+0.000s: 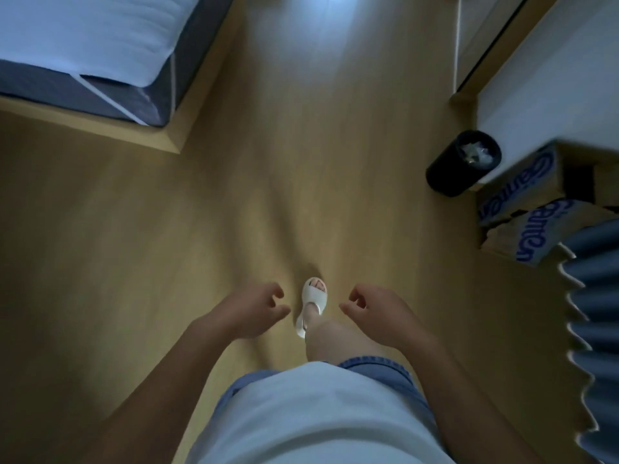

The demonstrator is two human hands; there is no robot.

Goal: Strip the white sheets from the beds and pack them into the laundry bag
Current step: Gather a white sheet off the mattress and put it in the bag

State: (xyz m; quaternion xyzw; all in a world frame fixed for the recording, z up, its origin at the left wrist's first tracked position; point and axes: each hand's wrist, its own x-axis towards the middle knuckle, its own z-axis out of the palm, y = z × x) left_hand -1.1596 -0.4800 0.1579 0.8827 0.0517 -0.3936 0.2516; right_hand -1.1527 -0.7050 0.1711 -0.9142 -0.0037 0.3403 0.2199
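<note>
at the far left the white sheet (93, 38) lies on the bed (167, 137), strapped over the dark mattress (134, 102) corner. the left hand (253, 311) and the right hand (373, 313) hang above the floor (301, 169), fingers loosely curled, holding nothing — it seems a walking step. next a hand must reach that corner and free the strap. the laundry bag is not in view.

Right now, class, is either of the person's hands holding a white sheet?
No: the left hand and the right hand both hang loosely curled above the wooden floor and hold nothing.
</note>
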